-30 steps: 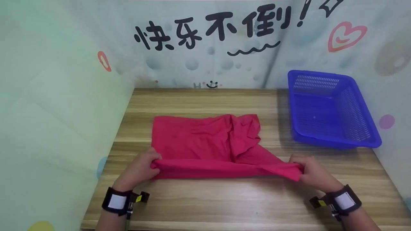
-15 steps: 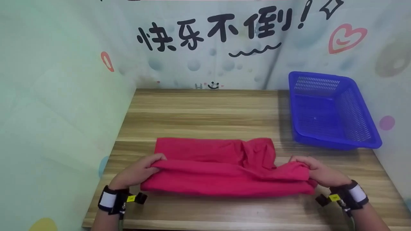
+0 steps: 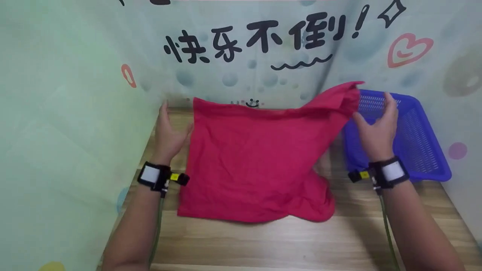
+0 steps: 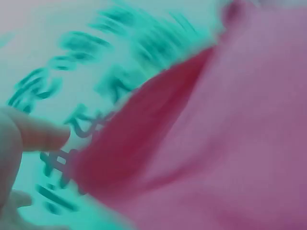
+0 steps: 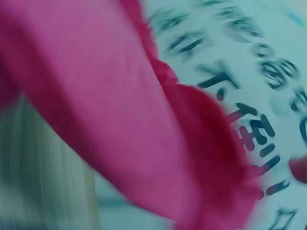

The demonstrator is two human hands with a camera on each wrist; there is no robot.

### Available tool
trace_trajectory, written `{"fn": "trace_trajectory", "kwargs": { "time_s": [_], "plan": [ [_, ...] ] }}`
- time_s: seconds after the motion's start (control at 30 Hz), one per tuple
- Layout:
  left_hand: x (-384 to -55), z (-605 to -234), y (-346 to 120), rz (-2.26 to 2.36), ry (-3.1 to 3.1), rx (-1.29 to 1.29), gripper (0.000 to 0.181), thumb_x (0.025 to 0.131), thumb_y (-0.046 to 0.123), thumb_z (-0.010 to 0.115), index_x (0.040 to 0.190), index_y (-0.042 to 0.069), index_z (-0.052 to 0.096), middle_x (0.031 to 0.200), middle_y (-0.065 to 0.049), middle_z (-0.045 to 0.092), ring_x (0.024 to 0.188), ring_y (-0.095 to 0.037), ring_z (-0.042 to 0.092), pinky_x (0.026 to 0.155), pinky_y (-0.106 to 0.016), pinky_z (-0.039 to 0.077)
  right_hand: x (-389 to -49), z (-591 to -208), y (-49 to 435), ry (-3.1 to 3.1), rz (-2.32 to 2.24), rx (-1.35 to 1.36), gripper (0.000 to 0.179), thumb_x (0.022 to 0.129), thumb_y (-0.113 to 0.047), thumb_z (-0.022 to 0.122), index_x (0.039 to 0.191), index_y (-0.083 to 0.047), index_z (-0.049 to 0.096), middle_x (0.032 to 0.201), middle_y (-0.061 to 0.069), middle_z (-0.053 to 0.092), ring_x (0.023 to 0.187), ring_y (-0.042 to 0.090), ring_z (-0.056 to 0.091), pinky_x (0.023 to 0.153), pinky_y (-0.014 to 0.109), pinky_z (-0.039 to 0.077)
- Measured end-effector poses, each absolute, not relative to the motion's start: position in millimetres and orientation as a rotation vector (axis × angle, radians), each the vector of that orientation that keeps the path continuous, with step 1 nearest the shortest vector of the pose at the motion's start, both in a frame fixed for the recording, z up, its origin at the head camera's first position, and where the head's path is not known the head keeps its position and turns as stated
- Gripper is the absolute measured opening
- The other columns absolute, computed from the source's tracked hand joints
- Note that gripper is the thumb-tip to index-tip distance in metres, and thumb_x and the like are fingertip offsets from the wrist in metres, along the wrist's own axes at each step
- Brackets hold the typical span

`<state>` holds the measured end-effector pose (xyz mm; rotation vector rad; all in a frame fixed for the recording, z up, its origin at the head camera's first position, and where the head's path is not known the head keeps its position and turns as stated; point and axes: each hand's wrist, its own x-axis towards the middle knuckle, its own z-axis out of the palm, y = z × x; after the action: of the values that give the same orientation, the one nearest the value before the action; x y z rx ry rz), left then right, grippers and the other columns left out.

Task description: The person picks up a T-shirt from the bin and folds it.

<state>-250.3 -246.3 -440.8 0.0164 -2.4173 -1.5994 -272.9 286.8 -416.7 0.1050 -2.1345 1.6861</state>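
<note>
A red shirt spreads between my hands, its far edge lifted and its near edge low over the table. Its upper right part rises to a crumpled corner overlapping the basket; at lower right lies a rounded bunched part. Beside its left edge is my left hand, fingers extended and thumb tip close to the cloth. My right hand is by the raised corner with thumb and fingers spread apart. Blurred shirt fabric fills much of the left wrist view. In the right wrist view, a fingertip shows apart from the cloth.
A blue plastic basket stands at the right, partly behind my right hand. The wooden table meets a printed backdrop at the back and a pale green side wall at left.
Both hands have moved away from me and let go of the shirt. The shirt, earlier gathered low near the front, has swung out flat with its far edge up in the air.
</note>
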Motion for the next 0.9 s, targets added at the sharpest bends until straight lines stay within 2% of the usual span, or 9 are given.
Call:
{"fn": "trace_trajectory", "kwargs": {
  "time_s": [0.07, 0.13, 0.23, 0.3, 0.43, 0.6, 0.73, 0.83, 0.9],
  "plan": [
    [-237, -453, -238, -1.276, -2.563, 0.021, 0.083, 0.101, 0.02, 0.07, 0.169, 0.011, 0.023, 0.173, -0.016, 0.031, 0.16, -0.032, 0.03, 0.13, -0.051, 0.028, -259, -435, 280, -2.3, 1.219, 0.116, 0.072, 0.095, -0.007, 0.072, 0.161, -0.007, 0.042, 0.166, 0.02, 0.039, 0.153, 0.031, 0.04, 0.12, 0.049, 0.042],
    [-220, -466, -228, -1.127, -2.706, -0.053, 0.07, 0.102, 0.015, 0.067, 0.165, 0.01, 0.036, 0.169, -0.018, 0.038, 0.158, -0.036, 0.034, 0.128, -0.057, 0.031, -240, -458, 273, -2.373, 1.015, 0.271, 0.062, 0.091, 0.001, 0.074, 0.15, 0.0, 0.055, 0.15, 0.026, 0.053, 0.133, 0.039, 0.055, 0.104, 0.056, 0.05],
    [-198, -487, -211, -0.909, -2.964, -0.223, 0.051, 0.104, 0.014, 0.066, 0.154, 0.011, 0.055, 0.158, -0.019, 0.052, 0.15, -0.039, 0.047, 0.122, -0.058, 0.041, -211, -488, 263, -2.566, 0.844, 0.518, 0.043, 0.087, 0.004, 0.077, 0.129, 0.001, 0.069, 0.119, 0.023, 0.068, 0.098, 0.035, 0.066, 0.082, 0.048, 0.056],
    [-188, -501, -203, -0.763, -3.095, -0.325, 0.046, 0.103, 0.017, 0.068, 0.148, 0.012, 0.062, 0.152, -0.02, 0.058, 0.147, -0.039, 0.051, 0.12, -0.057, 0.044, -196, -507, 258, -2.71, 0.751, 0.657, 0.034, 0.086, -0.001, 0.081, 0.119, -0.002, 0.074, 0.105, 0.015, 0.071, 0.086, 0.025, 0.066, 0.073, 0.041, 0.056],
    [-180, -525, -200, -0.559, -3.219, -0.399, 0.045, 0.101, 0.021, 0.072, 0.144, 0.01, 0.066, 0.149, -0.023, 0.059, 0.145, -0.039, 0.052, 0.119, -0.055, 0.045, -181, -537, 254, -2.889, 0.623, 0.849, 0.03, 0.085, -0.011, 0.087, 0.113, -0.005, 0.077, 0.095, 0.005, 0.069, 0.083, 0.015, 0.062, 0.072, 0.033, 0.055],
    [-180, -538, -205, -0.52, -3.241, -0.393, 0.049, 0.099, 0.019, 0.075, 0.145, 0.005, 0.064, 0.152, -0.027, 0.056, 0.147, -0.042, 0.049, 0.121, -0.054, 0.044, -179, -551, 257, -2.906, 0.533, 0.873, 0.038, 0.079, -0.015, 0.092, 0.113, -0.006, 0.076, 0.097, 0.005, 0.064, 0.082, 0.015, 0.058, 0.071, 0.035, 0.055],
    [-179, -539, -206, -0.513, -3.248, -0.382, 0.049, 0.099, 0.019, 0.075, 0.145, 0.004, 0.064, 0.152, -0.028, 0.055, 0.148, -0.043, 0.048, 0.121, -0.055, 0.043, -178, -551, 259, -2.919, 0.495, 0.849, 0.032, 0.079, -0.012, 0.091, 0.108, -0.007, 0.077, 0.1, 0.008, 0.063, 0.083, 0.018, 0.061, 0.072, 0.038, 0.056],
    [-178, -537, -204, -0.497, -3.247, -0.365, 0.049, 0.099, 0.019, 0.075, 0.144, 0.004, 0.064, 0.152, -0.028, 0.055, 0.148, -0.043, 0.048, 0.122, -0.055, 0.042, -173, -549, 260, -2.902, 0.469, 0.821, 0.016, 0.081, -0.001, 0.083, 0.093, -0.007, 0.074, 0.088, 0.008, 0.063, 0.076, 0.02, 0.062, 0.066, 0.038, 0.056],
    [-177, -536, -203, -0.484, -3.249, -0.354, 0.049, 0.099, 0.02, 0.075, 0.144, 0.004, 0.064, 0.151, -0.028, 0.056, 0.147, -0.043, 0.048, 0.122, -0.054, 0.042, -168, -546, 260, -2.896, 0.445, 0.789, 0.015, 0.08, 0.005, 0.077, 0.083, -0.008, 0.069, 0.076, 0.005, 0.059, 0.068, 0.019, 0.059, 0.06, 0.037, 0.052]
  ]
}}
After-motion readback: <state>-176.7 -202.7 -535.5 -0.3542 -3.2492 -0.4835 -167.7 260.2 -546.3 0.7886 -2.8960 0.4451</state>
